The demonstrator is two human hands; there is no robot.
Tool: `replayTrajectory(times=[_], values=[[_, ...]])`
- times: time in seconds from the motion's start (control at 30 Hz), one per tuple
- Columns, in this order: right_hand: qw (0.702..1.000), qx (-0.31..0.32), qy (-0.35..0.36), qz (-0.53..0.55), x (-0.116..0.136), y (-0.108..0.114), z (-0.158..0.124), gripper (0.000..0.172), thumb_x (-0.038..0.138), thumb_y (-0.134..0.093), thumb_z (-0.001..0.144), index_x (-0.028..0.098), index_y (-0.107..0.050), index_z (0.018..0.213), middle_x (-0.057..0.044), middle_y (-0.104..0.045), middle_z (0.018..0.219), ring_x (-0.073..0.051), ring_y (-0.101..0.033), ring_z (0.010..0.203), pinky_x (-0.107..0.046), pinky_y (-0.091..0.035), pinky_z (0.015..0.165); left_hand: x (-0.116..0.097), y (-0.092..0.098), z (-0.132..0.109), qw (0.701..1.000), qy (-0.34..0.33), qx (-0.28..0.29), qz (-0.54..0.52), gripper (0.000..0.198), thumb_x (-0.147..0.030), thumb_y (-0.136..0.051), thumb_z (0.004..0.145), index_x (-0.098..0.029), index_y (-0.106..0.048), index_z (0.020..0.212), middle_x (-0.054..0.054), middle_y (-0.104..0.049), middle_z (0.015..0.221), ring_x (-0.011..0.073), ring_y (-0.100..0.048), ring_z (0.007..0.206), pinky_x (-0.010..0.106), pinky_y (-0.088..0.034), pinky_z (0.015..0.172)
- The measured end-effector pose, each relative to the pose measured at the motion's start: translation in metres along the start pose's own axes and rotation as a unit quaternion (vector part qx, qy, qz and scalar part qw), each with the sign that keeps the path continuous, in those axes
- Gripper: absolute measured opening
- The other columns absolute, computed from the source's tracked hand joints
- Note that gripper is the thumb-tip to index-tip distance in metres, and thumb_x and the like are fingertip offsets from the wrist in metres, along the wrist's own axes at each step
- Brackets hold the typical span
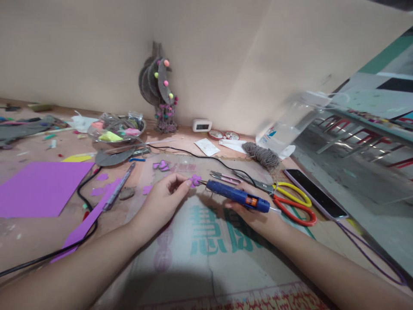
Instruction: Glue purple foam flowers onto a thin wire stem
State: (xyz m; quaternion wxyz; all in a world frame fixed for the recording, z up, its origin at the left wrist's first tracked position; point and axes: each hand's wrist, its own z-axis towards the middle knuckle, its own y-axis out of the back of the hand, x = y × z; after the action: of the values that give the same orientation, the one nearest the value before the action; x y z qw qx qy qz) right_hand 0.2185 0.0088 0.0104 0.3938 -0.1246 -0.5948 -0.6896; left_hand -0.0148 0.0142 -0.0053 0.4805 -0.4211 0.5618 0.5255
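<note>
Between the thumb and fingers of my left hand [166,198] is a small purple foam flower [195,180]. My right hand [254,211] is closed around a blue hot glue gun [237,196], whose metal tip points left and meets or nearly meets the flower. A clear glue stick sticks out of the gun's rear end. Just beyond my left hand lie small purple and grey foam shapes [161,165]. Scissors with red and yellow handles [295,200] rest to the right of my right hand, beside slim metal tweezers [222,176].
Purple foam sheet [41,187], a pen [121,185] and a bowl of craft bits [118,129] are at left. The gun's black cord [200,155] crosses the table. Grey yarn [262,154], a water bottle [284,129] and a phone [314,193] stand or lie at right, near the table edge.
</note>
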Motion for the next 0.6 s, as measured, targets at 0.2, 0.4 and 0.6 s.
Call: replayTrajectory(times=[0.2, 0.4, 0.6], values=[[1.0, 0.002, 0.003, -0.005, -0.002, 0.0, -0.001, 0.016, 0.035, -0.066, 0.075, 0.022, -0.057, 0.072, -0.001, -0.062, 0.067, -0.018, -0.059, 0.061, -0.03, -0.047, 0.056, -0.002, 0.0, 0.0, 1.0, -0.002, -0.011, -0.003, 0.02, -0.035, -0.054, 0.083, -0.018, -0.057, 0.074, -0.003, -0.056, 0.068, 0.0121, -0.05, 0.065, 0.024, -0.038, 0.061], [1.0, 0.011, -0.005, 0.016, 0.004, 0.0, -0.001, 0.019, 0.039, -0.065, 0.075, 0.022, -0.057, 0.072, -0.001, -0.061, 0.066, -0.018, -0.057, 0.061, -0.031, -0.047, 0.059, -0.006, 0.001, 0.0, 1.0, 0.003, -0.022, -0.008, 0.02, -0.035, -0.056, 0.082, -0.018, -0.059, 0.073, -0.002, -0.057, 0.066, 0.0124, -0.051, 0.064, 0.024, -0.039, 0.061], [0.997, -0.061, -0.04, 0.04, 0.007, 0.013, 0.001, 0.021, 0.042, -0.052, 0.084, 0.023, -0.059, 0.077, -0.003, -0.064, 0.076, -0.021, -0.061, 0.074, -0.033, -0.05, 0.069, -0.006, 0.001, 0.001, 1.0, -0.005, -0.022, -0.019, 0.023, -0.037, -0.056, 0.082, -0.018, -0.057, 0.069, -0.003, -0.054, 0.062, 0.0118, -0.05, 0.06, 0.023, -0.038, 0.058]])
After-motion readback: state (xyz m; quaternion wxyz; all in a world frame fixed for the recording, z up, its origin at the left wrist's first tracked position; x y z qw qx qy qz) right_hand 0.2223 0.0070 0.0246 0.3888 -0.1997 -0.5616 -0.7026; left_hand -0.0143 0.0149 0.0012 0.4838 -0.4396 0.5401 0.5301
